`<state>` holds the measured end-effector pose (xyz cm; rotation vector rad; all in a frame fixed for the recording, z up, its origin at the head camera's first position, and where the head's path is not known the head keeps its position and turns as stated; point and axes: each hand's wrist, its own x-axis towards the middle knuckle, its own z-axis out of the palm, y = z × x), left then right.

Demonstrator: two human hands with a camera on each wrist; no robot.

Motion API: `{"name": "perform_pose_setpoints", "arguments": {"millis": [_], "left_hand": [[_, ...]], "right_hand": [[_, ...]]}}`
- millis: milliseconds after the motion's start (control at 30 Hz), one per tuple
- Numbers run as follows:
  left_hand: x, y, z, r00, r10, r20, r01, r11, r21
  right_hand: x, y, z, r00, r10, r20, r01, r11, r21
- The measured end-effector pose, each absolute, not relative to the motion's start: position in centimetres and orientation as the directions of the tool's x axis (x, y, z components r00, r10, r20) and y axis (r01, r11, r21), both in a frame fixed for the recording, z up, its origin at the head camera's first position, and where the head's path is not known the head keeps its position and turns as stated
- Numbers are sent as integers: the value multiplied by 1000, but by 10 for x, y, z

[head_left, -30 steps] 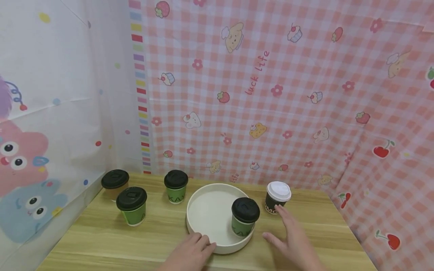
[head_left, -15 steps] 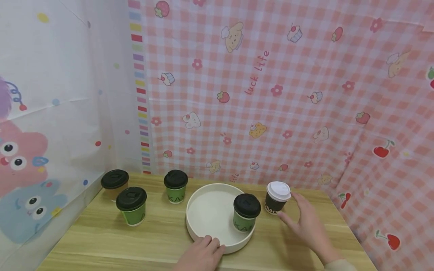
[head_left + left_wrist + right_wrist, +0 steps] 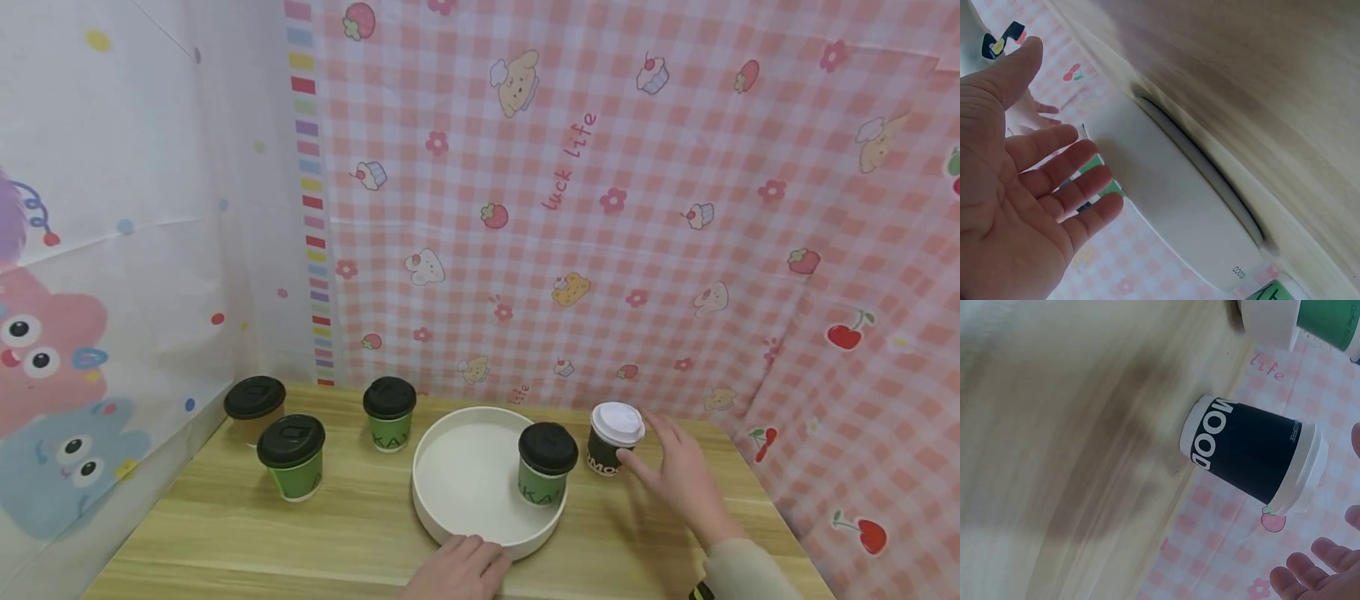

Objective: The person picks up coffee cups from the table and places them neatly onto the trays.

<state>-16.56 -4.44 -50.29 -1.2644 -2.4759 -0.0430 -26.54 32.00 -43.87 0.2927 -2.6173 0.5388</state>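
A round white dish (image 3: 467, 471) lies on the table, and a green paper cup with a black lid (image 3: 546, 467) stands upright in its right part. My left hand (image 3: 459, 571) is at the dish's front rim; in the left wrist view the fingers (image 3: 1079, 169) are loosely extended by its outer wall. To the right of the dish stands a black paper cup with a white lid (image 3: 611, 442), lettered "MOOD" in the right wrist view. My right hand (image 3: 681, 482) is beside it, thumb and fingers spread around its right side. Whether the thumb touches it cannot be told.
At the left stand a green cup with a black lid (image 3: 292, 458) and, behind it, a brown cup (image 3: 255, 408). Another green cup (image 3: 389, 414) is just left of the dish, near the back. A pink checked cloth (image 3: 570, 208) hangs behind the table (image 3: 225, 533).
My right hand has moved right, from the front of the white-lidded cup to its right side. My left hand has slid right along the rim. The green cup sits slightly farther back in the dish.
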Motion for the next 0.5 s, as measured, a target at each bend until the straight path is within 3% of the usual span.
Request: {"name": "perform_pose_setpoints", "arguments": {"millis": [367,500], "left_hand": [[-165,-50,-497,-577,783,231,812,581,57],[-167,-60,-494,-594,766,246,796,605,37]], "right_hand": [[-293,311,-435,-925,-90,370,-231,905,-358],[-299,308,-435,-935,-72,348,-203,911,-358]]}}
